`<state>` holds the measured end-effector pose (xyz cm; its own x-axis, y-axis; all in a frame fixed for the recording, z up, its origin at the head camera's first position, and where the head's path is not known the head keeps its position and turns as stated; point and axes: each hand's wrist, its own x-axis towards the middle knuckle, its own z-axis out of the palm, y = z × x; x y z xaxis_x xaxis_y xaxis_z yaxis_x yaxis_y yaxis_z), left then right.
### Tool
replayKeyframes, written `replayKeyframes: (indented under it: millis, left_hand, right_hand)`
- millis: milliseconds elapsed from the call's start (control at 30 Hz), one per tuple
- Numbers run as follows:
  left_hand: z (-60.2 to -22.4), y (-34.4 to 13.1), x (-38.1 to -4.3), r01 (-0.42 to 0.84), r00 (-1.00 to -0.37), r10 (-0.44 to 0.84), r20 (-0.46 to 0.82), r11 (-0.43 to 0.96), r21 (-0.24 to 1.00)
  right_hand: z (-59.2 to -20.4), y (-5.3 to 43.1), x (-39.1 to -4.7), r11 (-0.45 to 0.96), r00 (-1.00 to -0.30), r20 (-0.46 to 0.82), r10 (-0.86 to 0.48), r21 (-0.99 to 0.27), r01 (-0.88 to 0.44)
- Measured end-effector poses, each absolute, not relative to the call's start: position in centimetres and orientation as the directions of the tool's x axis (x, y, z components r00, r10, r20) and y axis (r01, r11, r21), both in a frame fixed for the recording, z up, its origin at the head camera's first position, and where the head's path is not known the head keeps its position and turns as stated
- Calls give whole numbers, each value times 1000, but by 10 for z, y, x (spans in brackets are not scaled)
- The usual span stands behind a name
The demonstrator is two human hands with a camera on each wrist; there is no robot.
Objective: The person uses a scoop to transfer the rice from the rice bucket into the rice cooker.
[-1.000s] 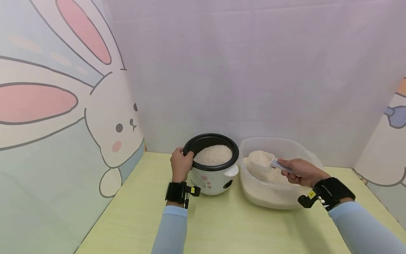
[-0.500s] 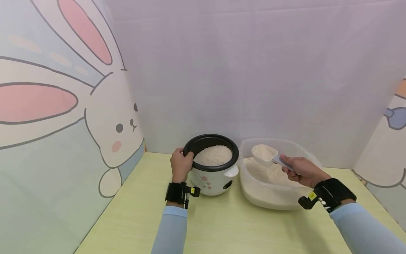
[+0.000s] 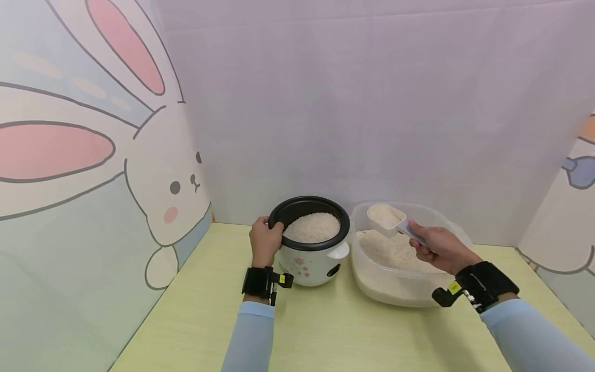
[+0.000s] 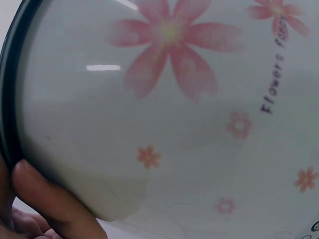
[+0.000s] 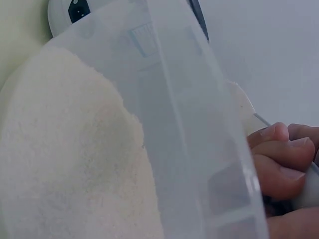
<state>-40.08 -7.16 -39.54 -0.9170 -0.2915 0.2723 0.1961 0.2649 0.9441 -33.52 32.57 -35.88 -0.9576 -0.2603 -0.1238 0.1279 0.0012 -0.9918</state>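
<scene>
My left hand grips the black rim of a white rice cooker, thumb over the edge. White rice is heaped inside the cooker. In the left wrist view the cooker's flower-printed wall fills the picture, with fingers at its rim. My right hand holds a scoop by its handle. The scoop is full of rice and hangs over a translucent plastic tub partly filled with rice. In the right wrist view, curled fingers show beyond the tub wall.
Cooker and tub stand side by side on a pale yellow-green table, close to a plain light back wall. A rabbit-printed panel borders the left side. Another printed panel rises on the right.
My right hand has lifted the loaded scoop up from the rice in the tub, leaving it higher over the tub's back part. The left hand and cooker have stayed put.
</scene>
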Motion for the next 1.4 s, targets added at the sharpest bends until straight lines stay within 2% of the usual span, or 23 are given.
replayKeyframes:
  millis: [200, 600, 833, 1100, 1400]
  left_hand:
    - [-395, -72, -401, 191, -918, -294, 265, 258, 947]
    - [-397, -73, -402, 192, -916, -296, 270, 267, 944]
    - [-397, -74, -402, 187, -914, -304, 269, 272, 944]
    - [-394, -73, -401, 207, -908, -299, 293, 286, 935]
    - [-394, -73, -399, 207, -909, -297, 292, 288, 935]
  right_hand:
    - [-354, 313, -334, -102, -962, -82, -260, -988, 112]
    - [-336, 278, -332, -189, -970, -45, -238, -978, 92]
    - [-326, 256, -333, -150, -975, -48, -216, -985, 82]
    - [-320, 242, -334, -43, -978, -13, -209, -999, 23]
    - [-318, 227, -336, -26, -984, 13, -180, -1000, -8]
